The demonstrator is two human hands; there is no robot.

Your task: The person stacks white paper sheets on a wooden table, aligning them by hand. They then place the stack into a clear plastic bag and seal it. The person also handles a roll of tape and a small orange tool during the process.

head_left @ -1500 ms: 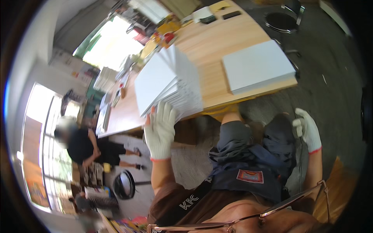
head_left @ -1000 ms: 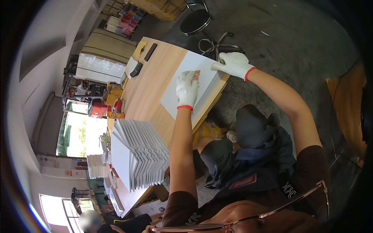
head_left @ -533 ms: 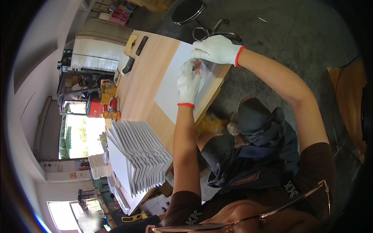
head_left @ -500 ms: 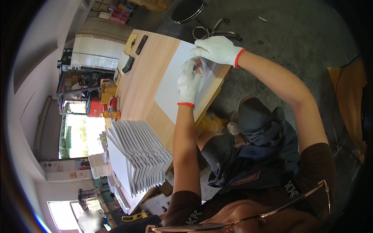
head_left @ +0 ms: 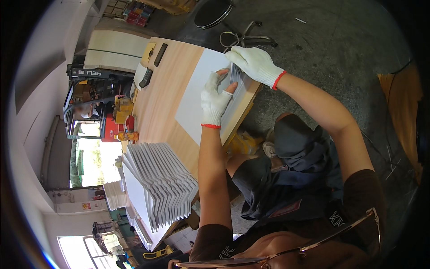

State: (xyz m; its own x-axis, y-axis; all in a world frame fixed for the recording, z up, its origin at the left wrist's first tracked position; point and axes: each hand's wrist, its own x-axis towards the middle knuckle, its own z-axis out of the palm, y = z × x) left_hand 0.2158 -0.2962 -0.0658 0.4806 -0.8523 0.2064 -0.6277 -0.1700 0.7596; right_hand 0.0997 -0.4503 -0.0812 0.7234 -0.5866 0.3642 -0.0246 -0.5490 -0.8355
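your right hand [head_left: 255,65] pinches bent-up sheets [head_left: 234,75] of the white paper stack [head_left: 190,105] on the table [head_left: 168,83], how many is hard to tell; rest your left hand [head_left: 214,99], thumb and finger apart, lightly so edges fan evenly.

Matt knitted gloves [head_left: 257,65] are covering both hands [head_left: 214,99]. Beneath them, smooth paper [head_left: 190,107] is lying on a smooth tabletop [head_left: 161,89] (wood-grained).

Daylight glares through an opening [head_left: 95,162] at nine o'clock and a window [head_left: 74,251] at eight, dark floor [head_left: 340,54] toward two, a black stool [head_left: 213,12] at twelve and a wooden desk [head_left: 165,95] at ten
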